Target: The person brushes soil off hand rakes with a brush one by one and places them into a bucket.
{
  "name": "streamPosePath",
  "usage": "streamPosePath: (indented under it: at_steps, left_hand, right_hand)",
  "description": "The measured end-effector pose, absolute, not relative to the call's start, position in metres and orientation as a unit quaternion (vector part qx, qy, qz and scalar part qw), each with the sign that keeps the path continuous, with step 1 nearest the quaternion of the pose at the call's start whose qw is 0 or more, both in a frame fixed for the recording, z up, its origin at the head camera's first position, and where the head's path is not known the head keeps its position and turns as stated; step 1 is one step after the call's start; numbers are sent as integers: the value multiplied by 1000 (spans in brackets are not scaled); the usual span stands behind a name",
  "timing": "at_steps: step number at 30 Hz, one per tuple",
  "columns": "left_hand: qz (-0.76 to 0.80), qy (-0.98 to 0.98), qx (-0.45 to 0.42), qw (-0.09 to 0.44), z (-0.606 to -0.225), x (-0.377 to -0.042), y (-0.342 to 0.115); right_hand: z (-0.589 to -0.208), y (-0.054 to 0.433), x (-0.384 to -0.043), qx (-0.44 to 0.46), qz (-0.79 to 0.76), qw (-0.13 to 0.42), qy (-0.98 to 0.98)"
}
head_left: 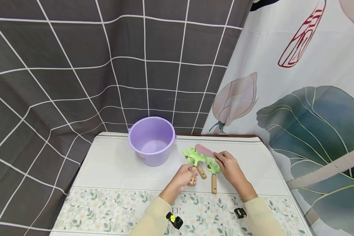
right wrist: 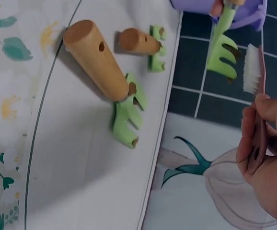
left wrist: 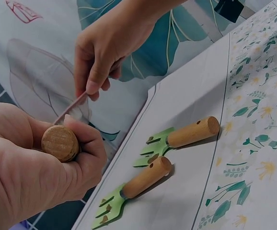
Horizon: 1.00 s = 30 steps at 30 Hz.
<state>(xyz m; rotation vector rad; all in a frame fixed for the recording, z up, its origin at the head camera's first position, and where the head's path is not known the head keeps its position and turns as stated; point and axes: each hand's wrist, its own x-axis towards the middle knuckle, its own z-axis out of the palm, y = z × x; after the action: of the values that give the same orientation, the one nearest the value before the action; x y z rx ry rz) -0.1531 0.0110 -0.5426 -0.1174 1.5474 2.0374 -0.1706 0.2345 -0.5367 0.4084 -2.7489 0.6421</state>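
Observation:
My left hand [head_left: 185, 177] grips the wooden handle of a small green garden fork [right wrist: 222, 57], raised above the table, with brown patches on its tines. A pink brush [head_left: 204, 150] with white bristles [right wrist: 251, 72] is held by its handle in my right hand [head_left: 228, 166]. The bristles face the held fork's head, close beside it in the right wrist view. Two more green forks with wooden handles lie on the table under my hands: one on the right [left wrist: 193, 132], another [left wrist: 147, 177] partly behind the held fork in the head view. Brown patches mark their tines too.
A purple bucket [head_left: 151, 158] stands at the back of the table, left of the forks. White cloth with a floral strip [head_left: 112, 209] covers the table [head_left: 106, 164]. Behind hang a dark grid-patterned curtain [head_left: 76, 82] and a white leaf-printed one [head_left: 253, 59].

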Motion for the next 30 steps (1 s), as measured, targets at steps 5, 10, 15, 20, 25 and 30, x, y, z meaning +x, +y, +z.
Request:
streamPosePath:
  at_steps: [5,10,15,20,25,30]
  left_hand:
    - [760,580,-42,290,-542,-153,11]
    - [757,584,-38,290,-542,-152,12]
    - [756,586,-36,288,-543,-152,12]
    - [755,589,-36,286,-542,-152,13]
    - [752,593,-38,285,-542,-151,13]
    - [749,598,-38,283,-541,-150,12]
  right_hand:
    - [-537,229,-174,148,201,127,-960]
    - [-534,227,-178,144,187,124,-964]
    - [-531,226,-183,147,176,132,-964]
    - [-528,226,-187,134,167,131,-968]
    - [-524,228,-185,120,179,127,-968]
    - [-522,228,-181,124,192,118,-966]
